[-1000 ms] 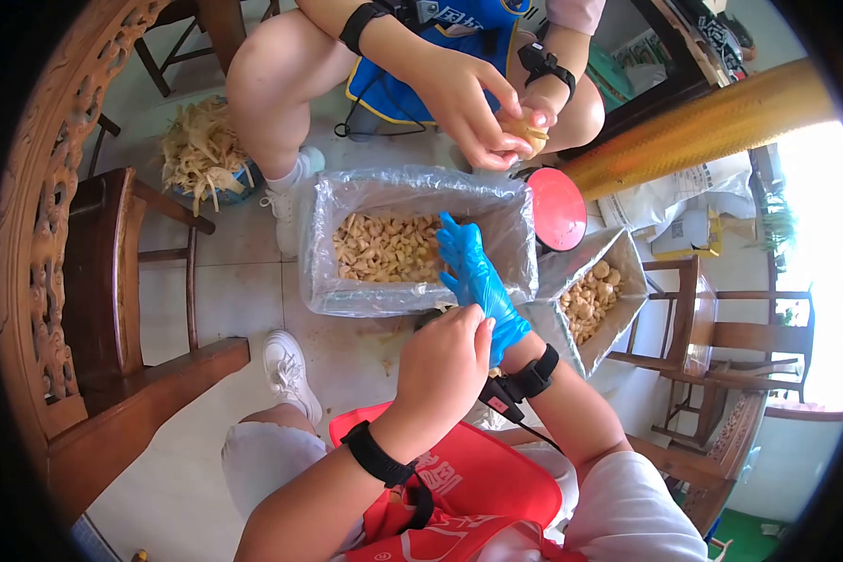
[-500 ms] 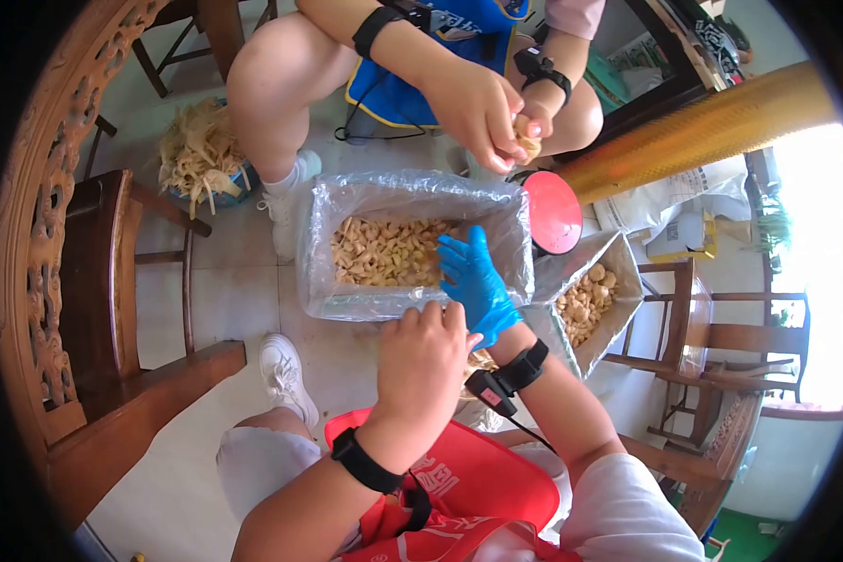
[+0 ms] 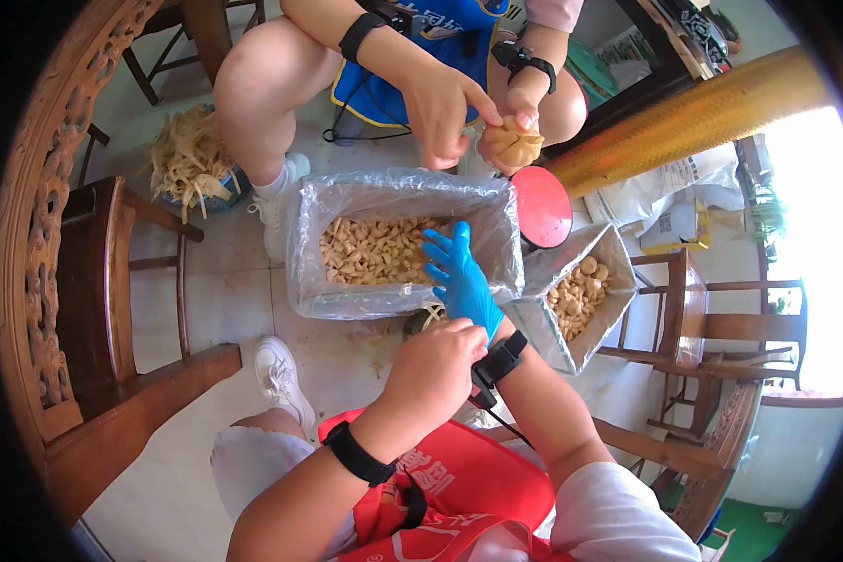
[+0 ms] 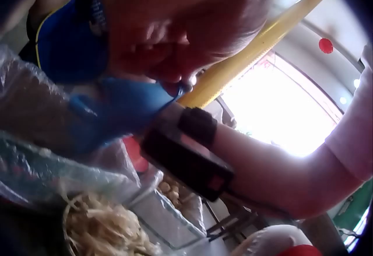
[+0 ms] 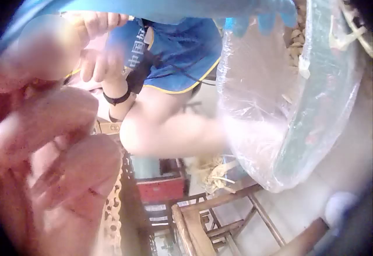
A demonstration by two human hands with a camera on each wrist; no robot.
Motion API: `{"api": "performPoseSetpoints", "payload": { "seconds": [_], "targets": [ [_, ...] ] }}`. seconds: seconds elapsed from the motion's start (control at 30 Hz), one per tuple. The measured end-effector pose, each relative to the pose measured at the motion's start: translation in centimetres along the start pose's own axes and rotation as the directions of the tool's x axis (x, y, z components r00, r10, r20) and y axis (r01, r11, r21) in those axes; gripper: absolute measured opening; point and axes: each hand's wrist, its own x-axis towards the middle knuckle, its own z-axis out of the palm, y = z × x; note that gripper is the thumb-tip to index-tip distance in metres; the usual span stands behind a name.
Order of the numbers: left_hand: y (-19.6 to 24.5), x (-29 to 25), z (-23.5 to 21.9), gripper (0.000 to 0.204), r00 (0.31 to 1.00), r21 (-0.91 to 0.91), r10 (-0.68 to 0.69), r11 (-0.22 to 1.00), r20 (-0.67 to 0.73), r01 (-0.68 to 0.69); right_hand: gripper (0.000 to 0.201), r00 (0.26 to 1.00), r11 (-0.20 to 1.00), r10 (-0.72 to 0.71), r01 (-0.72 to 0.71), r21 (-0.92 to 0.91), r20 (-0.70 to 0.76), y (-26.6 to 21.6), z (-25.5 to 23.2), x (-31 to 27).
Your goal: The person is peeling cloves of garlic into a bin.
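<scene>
From the head view, the left hand pinches the cuff of the blue glove on the right hand, whose fingers spread straight over the bin; a hard tug could tear the glove. The lined bin holds pale cut pieces, the box beside it rounder ones. The left wrist view shows a bowl of shreds. The right wrist view shows the bin's liner.

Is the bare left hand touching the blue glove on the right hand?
Touching. The head view shows the left hand closed over the cuff of the blue glove at the right wrist, no gap between them.
</scene>
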Motion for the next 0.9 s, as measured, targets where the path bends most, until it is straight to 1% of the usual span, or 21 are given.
{"api": "performPoseSetpoints", "payload": {
  "seconds": [0.03, 0.13, 0.17, 0.23, 0.27, 0.33, 0.37, 0.43, 0.47, 0.53, 0.57, 0.6, 0.63, 0.67, 0.7, 0.73, 0.77, 0.8, 0.83, 0.87, 0.9],
  "targets": [
    [0.0, 0.0, 0.3, 0.007, 1.000, -0.014, 0.014, 1.000, 0.012, -0.014, 0.086, 0.997, 1.000, 0.015, -0.013, -0.026, 0.079, -0.2, -0.2, -0.1],
    [-0.3, 0.1, 0.9, 0.009, 0.999, -0.015, 0.028, 0.999, 0.015, -0.028, 0.082, 0.985, 1.000, 0.014, -0.015, 0.007, 0.170, 0.5, -1.5, 0.6],
    [-0.3, 0.1, 1.1, 0.009, 0.999, -0.013, 0.029, 0.999, 0.015, -0.029, 0.082, 0.985, 1.000, 0.012, -0.014, 0.008, 0.171, 0.8, -1.7, 0.8],
    [-0.2, 0.0, 1.4, 0.011, 0.999, 0.007, 0.015, 1.000, 0.045, -0.016, 0.082, 0.974, 0.993, 0.064, -0.085, 0.085, 0.219, 1.4, -1.8, 1.2],
    [-0.2, -0.1, 1.5, 0.011, 0.999, 0.008, 0.013, 1.000, 0.043, -0.014, 0.082, 0.973, 0.993, 0.066, -0.086, 0.083, 0.222, 1.8, -1.8, 1.4],
    [-0.4, -0.3, 1.8, 0.012, 0.999, 0.024, 0.042, 0.999, 0.033, -0.043, 0.077, 0.990, 0.999, -0.030, 0.033, -0.017, 0.140, 2.6, -1.5, 1.8],
    [-0.5, -0.2, 1.9, 0.012, 0.999, 0.025, 0.040, 0.999, 0.032, -0.041, 0.077, 0.990, 0.999, -0.029, 0.032, -0.017, 0.141, 2.7, -1.5, 1.9],
    [-0.9, -0.1, 1.7, 0.011, 0.999, 0.046, 0.046, 0.998, 0.021, -0.047, 0.076, 0.999, 0.999, -0.022, 0.021, 0.042, 0.036, 2.6, -1.4, 2.4],
    [-1.0, -0.1, 1.7, 0.011, 0.999, 0.053, 0.042, 0.998, 0.019, -0.043, 0.076, 0.999, 0.999, -0.022, 0.020, 0.044, 0.043, 2.2, -1.4, 2.5],
    [-1.2, 0.2, 1.9, 0.010, 0.997, 0.066, -0.032, 0.997, 0.067, 0.027, 0.071, 0.970, 0.984, 0.115, -0.141, 0.108, 0.216, 1.1, -1.4, 2.6],
    [-1.3, 0.3, 1.8, 0.010, 0.997, 0.074, -0.035, 0.997, 0.068, 0.030, 0.071, 0.968, 0.983, 0.114, -0.142, 0.113, 0.223, 0.7, -0.9, 2.9],
    [-1.3, 0.5, 1.5, 0.010, 0.999, 0.196, -0.054, 0.979, 0.010, 0.051, 0.073, 0.985, 0.992, 0.105, -0.094, -0.088, 0.135, 0.3, -0.5, 3.4],
    [-1.4, 0.7, 1.2, 0.010, 0.997, 0.313, -0.063, 0.947, -0.050, 0.076, 0.075, 0.996, 0.956, 0.075, -0.058, -0.288, 0.049, -0.2, -0.2, 4.1],
    [-1.8, 0.6, 0.9, 0.012, 0.995, 0.470, -0.091, 0.877, -0.042, 0.100, 0.079, 0.985, 0.889, -0.112, 0.159, -0.430, 0.133, -0.2, -0.6, 5.8],
    [-2.0, 0.3, 0.6, 0.012, 0.995, 0.476, -0.095, 0.873, -0.043, 0.104, 0.079, 0.984, 0.891, -0.111, 0.160, -0.425, 0.139, -0.7, -1.0, 7.5],
    [-1.9, -0.2, 0.2, 0.015, 0.985, 0.623, -0.169, 0.767, -0.033, 0.152, 0.077, 0.972, 0.679, -0.112, 0.227, -0.698, 0.208, -1.4, -1.5, 9.4],
    [-1.8, -0.7, -0.3, 0.019, 0.969, 0.750, -0.244, 0.634, -0.039, 0.190, 0.076, 0.957, 0.383, -0.090, 0.288, -0.878, 0.275, -1.6, -1.9, 11.1],
    [-1.5, -1.6, -0.8, 0.024, 0.954, 0.786, -0.299, 0.586, -0.017, 0.198, 0.078, 0.942, 0.252, -0.106, 0.334, -0.908, 0.317, -1.2, -1.9, 12.5],
    [-0.9, -2.6, -1.4, 0.029, 0.935, 0.819, -0.355, 0.538, 0.006, 0.199, 0.078, 0.940, 0.257, -0.104, 0.340, -0.905, 0.324, -0.7, -1.8, 13.9],
    [0.2, -3.4, -2.1, 0.032, 0.905, 0.820, -0.422, 0.537, 0.058, 0.198, 0.082, 0.908, -0.030, 0.012, 0.419, -0.907, 0.419, -0.5, -1.2, 14.8],
    [1.2, -3.9, -2.9, 0.035, 0.868, 0.821, -0.485, 0.536, 0.108, 0.197, 0.086, 0.870, -0.305, 0.148, 0.493, -0.815, 0.471, -0.3, -0.7, 15.8]
  ]
}}
